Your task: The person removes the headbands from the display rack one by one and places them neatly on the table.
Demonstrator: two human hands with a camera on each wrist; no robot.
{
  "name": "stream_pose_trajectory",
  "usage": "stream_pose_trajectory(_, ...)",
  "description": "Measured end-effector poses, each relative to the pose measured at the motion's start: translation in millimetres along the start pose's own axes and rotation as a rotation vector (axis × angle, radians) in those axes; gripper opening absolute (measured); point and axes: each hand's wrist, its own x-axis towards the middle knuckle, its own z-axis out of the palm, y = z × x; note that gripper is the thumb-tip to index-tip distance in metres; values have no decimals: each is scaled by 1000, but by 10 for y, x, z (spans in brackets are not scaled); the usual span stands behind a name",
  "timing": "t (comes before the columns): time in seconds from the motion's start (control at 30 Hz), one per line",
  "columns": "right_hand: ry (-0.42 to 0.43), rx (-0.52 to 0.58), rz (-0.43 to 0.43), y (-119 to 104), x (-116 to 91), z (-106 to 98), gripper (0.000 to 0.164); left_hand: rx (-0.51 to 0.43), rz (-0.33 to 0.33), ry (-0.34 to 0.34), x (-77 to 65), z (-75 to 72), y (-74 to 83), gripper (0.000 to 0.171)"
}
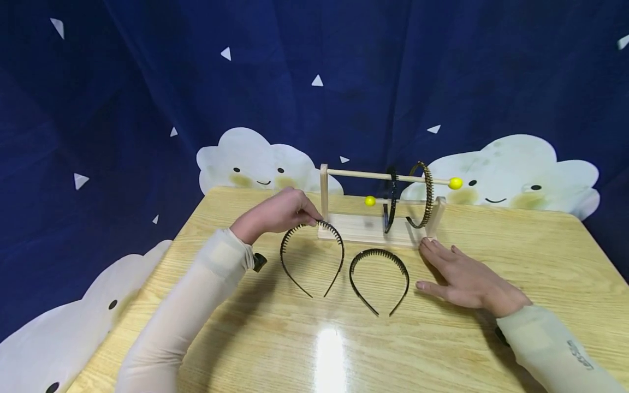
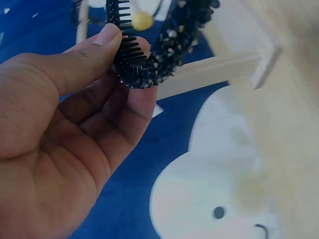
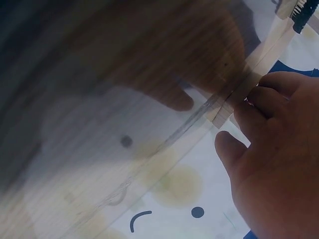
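My left hand (image 1: 287, 210) pinches a black toothed headband (image 1: 342, 248) at the top of its curve, its two ends pointing down. In the left wrist view that headband (image 2: 174, 42) shows dark shiny beads outside and comb teeth inside, gripped between thumb and fingers. A second black headband (image 1: 404, 270) lies to its right, in front of the wooden stand (image 1: 363, 232). My right hand (image 1: 462, 284) is spread flat with its fingertips at the right end of the stand's base. On the stand's bars hang a black headband (image 1: 392, 199) and a gold-brown one (image 1: 429, 196).
The stand carries two horizontal bars at different heights, tipped with yellow balls, the upper (image 1: 456, 183) at the right and the lower (image 1: 370, 201) at the left. Behind the wooden table (image 1: 275, 338) hangs a dark blue curtain (image 1: 314, 33) with white clouds.
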Motion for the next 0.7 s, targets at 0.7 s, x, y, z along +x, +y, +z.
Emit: stream_pose_trajectory(0.7, -5, 0, 5, -4, 3, 0, 95, -56, -6, -97, 66, 386, -321, 12)
